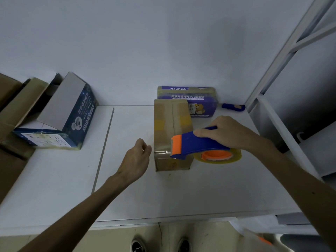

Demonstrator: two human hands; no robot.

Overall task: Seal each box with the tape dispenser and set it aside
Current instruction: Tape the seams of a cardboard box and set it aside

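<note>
A small brown cardboard box (171,128) stands on the white table (181,193), its flaps closed with old tape strips on top. My right hand (225,131) grips the handle of the blue and orange tape dispenser (196,145), held over the box's near right corner with its clear tape roll (218,157) hanging to the right. My left hand (138,155) pinches the free end of the clear tape (161,152), drawn out across the box's near end at its left edge.
A purple printed box (189,100) wrapped in tape lies behind the brown one. A dark blue open-flapped box (60,120) sits far left, beside brown cartons (12,113). A blue utility knife (233,107) lies at the back right near a white metal rack (272,113).
</note>
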